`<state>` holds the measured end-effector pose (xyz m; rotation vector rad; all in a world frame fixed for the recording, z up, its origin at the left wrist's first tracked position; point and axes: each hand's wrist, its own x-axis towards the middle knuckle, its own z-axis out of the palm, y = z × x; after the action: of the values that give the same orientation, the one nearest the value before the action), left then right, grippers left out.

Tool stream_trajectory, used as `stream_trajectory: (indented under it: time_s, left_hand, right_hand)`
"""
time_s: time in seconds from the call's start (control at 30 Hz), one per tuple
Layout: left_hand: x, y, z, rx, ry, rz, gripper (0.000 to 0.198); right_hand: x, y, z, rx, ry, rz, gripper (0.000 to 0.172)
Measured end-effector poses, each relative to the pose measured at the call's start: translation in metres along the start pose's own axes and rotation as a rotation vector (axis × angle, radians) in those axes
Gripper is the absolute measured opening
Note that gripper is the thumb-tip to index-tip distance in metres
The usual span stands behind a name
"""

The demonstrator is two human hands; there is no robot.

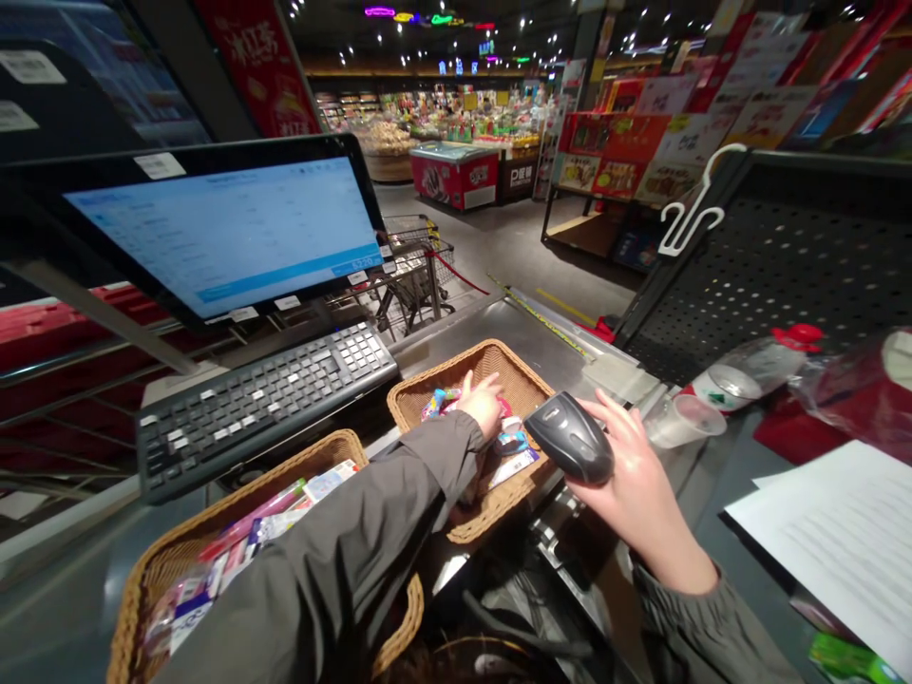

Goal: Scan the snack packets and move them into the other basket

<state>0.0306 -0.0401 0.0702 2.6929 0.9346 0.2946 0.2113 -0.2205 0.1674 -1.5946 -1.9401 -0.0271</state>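
My left hand [482,401] reaches down into the far wicker basket [409,388], its fingers apart over small colourful packets [440,401]. The fingertips are partly blurred, so I cannot tell whether they touch a packet. Beside the wrist, a blue-and-white package [514,458] lies in the same basket. On the right, my right hand [631,475] is wrapped round a black handheld barcode scanner [570,439], held above the basket's right edge. A nearer wicker basket [132,579] with several colourful packages [246,537] sits partly hidden under my left sleeve.
A monitor [235,228] and a black keyboard [263,408] stand at the left. Plastic cups [685,418], a clear bottle with a red cap [766,366] and printed sheets [841,541] are at the right. Beyond the metal counter [491,318] stands a shopping cart [417,275].
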Motion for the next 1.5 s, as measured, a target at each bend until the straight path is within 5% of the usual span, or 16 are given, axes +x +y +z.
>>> stream_trajectory:
  time_s: [0.27, 0.53, 0.73, 1.03, 1.27, 1.5]
  left_hand:
    - [-0.071, 0.011, -0.141, 0.123, 0.329, -0.160, 0.020]
    - [-0.170, 0.015, -0.209, 0.140, 0.532, -0.354, 0.021]
    - [-0.245, 0.028, -0.231, 0.194, 0.630, -0.472, 0.021]
    - [-0.333, 0.050, -0.238, 0.313, 0.691, -0.610, 0.022]
    - [-0.371, 0.054, -0.238, 0.319, 0.721, -0.679, 0.022]
    - [-0.384, 0.050, -0.231, 0.284, 0.709, -0.717, 0.020]
  right_hand:
    - [0.007, -0.030, 0.000, 0.024, 0.003, -0.111, 0.046]
    - [0.015, -0.092, -0.001, 0.103, 0.000, -0.326, 0.047]
    - [0.014, -0.147, 0.011, 0.163, -0.020, -0.483, 0.048]
    - [0.009, -0.209, 0.027, 0.242, -0.052, -0.667, 0.044]
    - [0.005, -0.233, 0.033, 0.263, -0.101, -0.738, 0.050]
    - [0.002, -0.236, 0.034, 0.278, -0.117, -0.775, 0.049]
